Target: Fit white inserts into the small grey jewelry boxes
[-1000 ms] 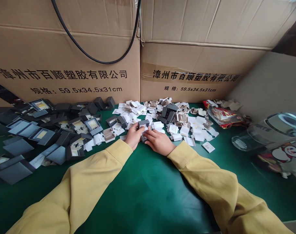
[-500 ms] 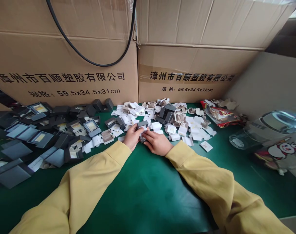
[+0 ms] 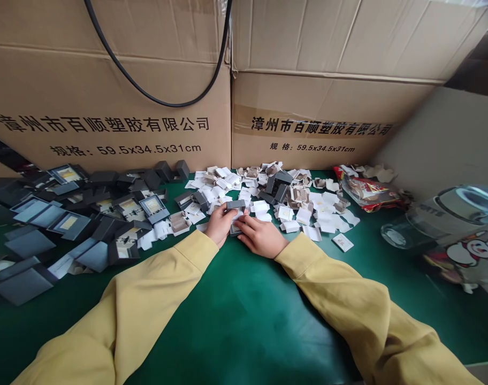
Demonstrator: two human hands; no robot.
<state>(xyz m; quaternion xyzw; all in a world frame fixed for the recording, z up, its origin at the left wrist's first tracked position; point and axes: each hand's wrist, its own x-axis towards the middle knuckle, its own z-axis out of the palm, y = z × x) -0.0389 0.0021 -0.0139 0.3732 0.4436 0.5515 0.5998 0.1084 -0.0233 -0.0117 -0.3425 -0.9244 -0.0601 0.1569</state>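
Between my hands, over the middle of the green table, is a small dark grey box [image 3: 235,205] with a pale inside partly showing. My left hand [image 3: 220,224] is closed on its left side, the thumb across it. My right hand [image 3: 262,234] is closed against its right side, and its fingers reach into or over the pale part; they hide most of it. Just beyond lies a heap of small white card pieces [image 3: 218,184], with several dark boxes [image 3: 278,184] among them. One flat white card [image 3: 342,242] rests apart, to the right of my right hand.
Many dark grey boxes [image 3: 23,283], some opened, cover the left of the green table [image 3: 236,321]. Large cardboard cartons [image 3: 107,91] stand along the back, with a black cable [image 3: 167,102] hanging before them. A red plastic packet [image 3: 366,190] and a clear jar [image 3: 412,227] are at right.
The whole view has shifted slightly, so the scene sits a little further right. Both hands keep their hold on the dark box, with hardly any change in the fingers.
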